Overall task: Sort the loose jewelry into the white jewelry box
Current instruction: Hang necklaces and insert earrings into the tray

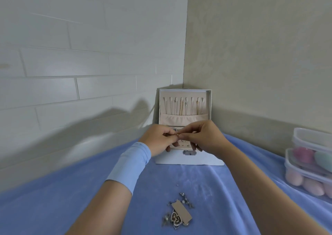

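Necklaces (181,105) hang in the lid of the white jewelry box (172,160); left hand (159,140) and right hand (203,136) pinch a small gold piece (177,135) over it; much loose jewelry (177,213) lies unsorted nearer

No text, label, brand or number readable, small brown cardboard tag (181,212) among the loose silver jewelry (172,220) looks blank, perhaps too blurred to tell, open white jewelry box (172,160) front plain

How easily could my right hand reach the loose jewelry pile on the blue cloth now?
Probably not straight away: the right hand and left hand both pinch a small gold piece over the white jewelry box. Once it lets go, nothing on the blue cloth blocks the way to the pile.
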{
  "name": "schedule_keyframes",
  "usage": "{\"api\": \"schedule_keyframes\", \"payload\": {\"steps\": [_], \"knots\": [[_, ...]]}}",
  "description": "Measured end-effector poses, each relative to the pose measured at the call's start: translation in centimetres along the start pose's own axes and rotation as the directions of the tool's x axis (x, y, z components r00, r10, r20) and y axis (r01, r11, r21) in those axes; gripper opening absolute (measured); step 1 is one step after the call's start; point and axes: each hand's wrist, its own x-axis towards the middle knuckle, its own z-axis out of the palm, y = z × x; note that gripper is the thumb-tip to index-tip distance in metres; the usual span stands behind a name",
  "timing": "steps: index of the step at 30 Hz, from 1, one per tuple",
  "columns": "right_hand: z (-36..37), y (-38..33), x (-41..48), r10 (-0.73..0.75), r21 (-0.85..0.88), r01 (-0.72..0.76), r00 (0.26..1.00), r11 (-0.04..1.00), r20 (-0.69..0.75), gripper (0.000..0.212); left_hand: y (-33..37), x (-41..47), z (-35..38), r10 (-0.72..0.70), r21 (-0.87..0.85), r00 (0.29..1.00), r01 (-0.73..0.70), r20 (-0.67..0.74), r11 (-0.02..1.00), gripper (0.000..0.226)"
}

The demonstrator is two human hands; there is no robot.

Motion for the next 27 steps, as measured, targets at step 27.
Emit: {"api": "schedule_keyframes", "payload": {"steps": [27], "knots": [[-1.0,5.8,7.5,0.055,-0.721,-0.085,0.996,0.688,-0.066,0.007,-3.0,7.1,2.2,-0.032,-0.243,0.994,0.005,-0.107,0.970,0.014]]}}
